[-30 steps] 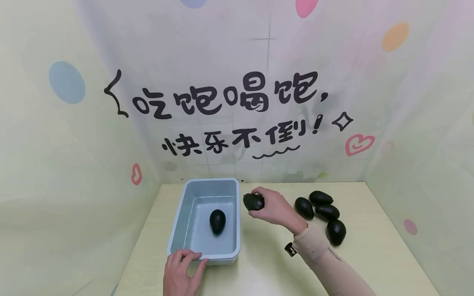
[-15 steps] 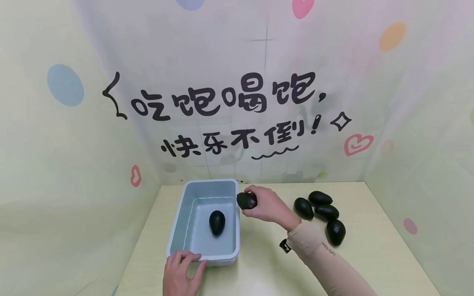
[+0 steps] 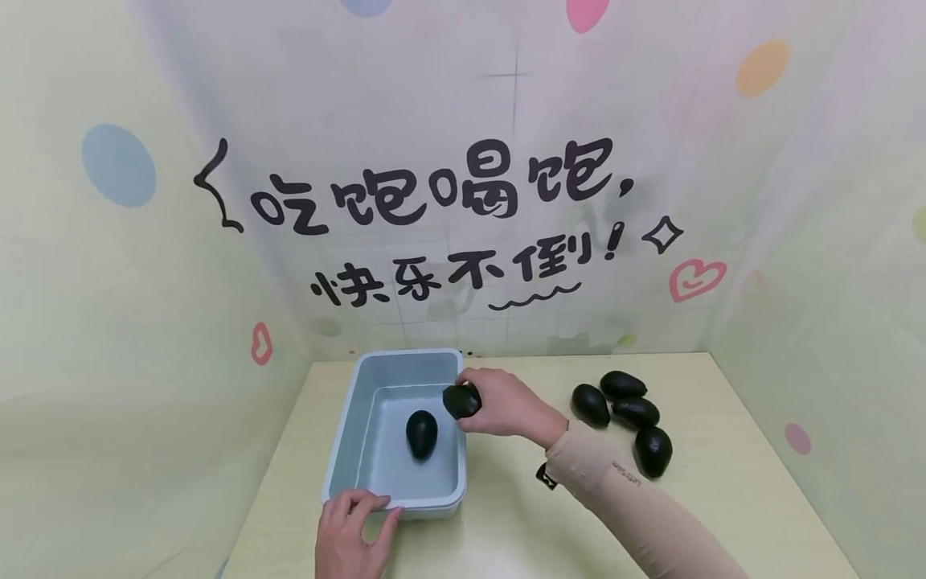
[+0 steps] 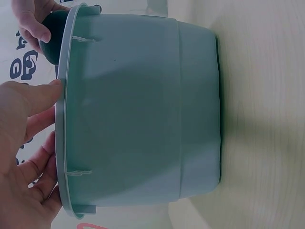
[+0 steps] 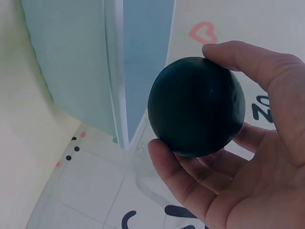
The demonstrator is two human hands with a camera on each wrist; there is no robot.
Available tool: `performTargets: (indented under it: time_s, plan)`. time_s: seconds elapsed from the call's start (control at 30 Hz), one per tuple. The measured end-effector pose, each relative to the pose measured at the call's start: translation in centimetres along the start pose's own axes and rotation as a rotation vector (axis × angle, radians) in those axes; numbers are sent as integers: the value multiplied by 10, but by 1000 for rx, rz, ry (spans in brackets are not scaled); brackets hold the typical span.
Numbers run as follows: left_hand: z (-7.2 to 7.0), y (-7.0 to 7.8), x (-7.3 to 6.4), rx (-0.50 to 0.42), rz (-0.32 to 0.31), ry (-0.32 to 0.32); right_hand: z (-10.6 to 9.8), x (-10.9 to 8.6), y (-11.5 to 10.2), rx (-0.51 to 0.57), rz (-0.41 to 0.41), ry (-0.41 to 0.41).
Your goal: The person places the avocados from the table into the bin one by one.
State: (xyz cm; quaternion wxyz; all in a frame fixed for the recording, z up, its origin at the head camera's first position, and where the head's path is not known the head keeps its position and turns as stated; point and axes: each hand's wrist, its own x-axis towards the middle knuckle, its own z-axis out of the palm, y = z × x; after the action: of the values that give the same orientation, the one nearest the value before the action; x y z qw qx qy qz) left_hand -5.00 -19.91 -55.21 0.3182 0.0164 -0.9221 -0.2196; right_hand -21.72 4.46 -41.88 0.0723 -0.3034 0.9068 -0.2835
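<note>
In the head view my right hand (image 3: 502, 404) grips a dark green avocado (image 3: 461, 400) above the right rim of a light blue plastic bin (image 3: 331, 450). The right wrist view shows thumb and fingers around the avocado (image 5: 195, 107), with the bin's wall (image 5: 71, 62) beside it. A second avocado (image 3: 422, 435) lies on the bin's floor. My left hand (image 3: 350, 531) holds the bin's near rim at the left corner. In the left wrist view its thumb and fingers (image 4: 40, 98) are at that rim, and the held avocado (image 4: 55, 36) shows past it.
Several more avocados (image 3: 637, 412) lie grouped on the right of the pale wooden table (image 3: 521, 515). A small black tag (image 3: 546, 476) shows beside the right sleeve. A printed fabric backdrop (image 3: 463, 96) with black lettering encloses the table's back and sides.
My right hand has moved left with the avocado, from beside the bin to over its right rim. My left hand stays at the near rim. The view has shifted slightly.
</note>
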Motion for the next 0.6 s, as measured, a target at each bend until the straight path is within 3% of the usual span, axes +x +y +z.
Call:
performTargets:
  time_s: [0.37, 0.6]
  plan:
    - [-3, 3, 0, 18, -22, -28, 15, 5, -16, -40, -74, -79]
    - [-5, 4, 1, 25, -47, -52, 24, 7, -19, -69, -71, -137]
